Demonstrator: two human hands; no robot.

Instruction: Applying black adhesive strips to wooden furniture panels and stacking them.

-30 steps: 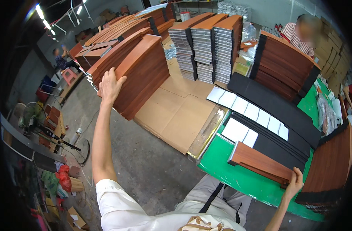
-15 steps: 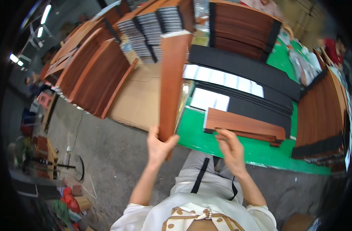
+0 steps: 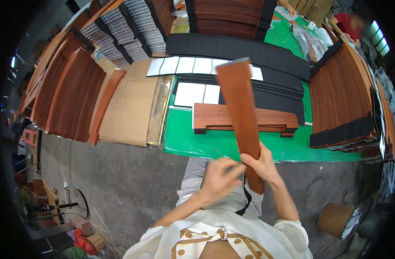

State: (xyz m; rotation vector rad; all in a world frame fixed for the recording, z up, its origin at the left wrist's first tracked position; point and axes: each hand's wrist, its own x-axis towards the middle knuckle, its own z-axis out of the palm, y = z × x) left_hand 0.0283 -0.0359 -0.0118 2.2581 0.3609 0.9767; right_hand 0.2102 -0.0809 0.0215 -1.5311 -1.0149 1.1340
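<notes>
My right hand (image 3: 264, 164) is closed round the lower part of a reddish-brown wooden board (image 3: 240, 103), which stands up tilted in front of me with a pale far end. My left hand (image 3: 221, 179) is just left of the board's lower end, its fingers bent toward the edge and smeared by motion; whether they touch it cannot be told. Behind the board lies a short stack of similar wooden boards (image 3: 210, 115) on the green table cover (image 3: 197, 144). Part of that stack is hidden by the held board.
Black panels (image 3: 232, 49) and white sheets (image 3: 190, 94) lie beyond the stack. Cardboard (image 3: 128, 103) covers the table's left part, with a lone board (image 3: 107, 105) on it. Tall board stacks stand left (image 3: 76, 97) and right (image 3: 340, 95). A person in red (image 3: 348, 26) is at far right.
The upright board has passed from my left hand to my right and moved rightward. My left hand has let go and come beside its lower end. The view has shifted to the right.
</notes>
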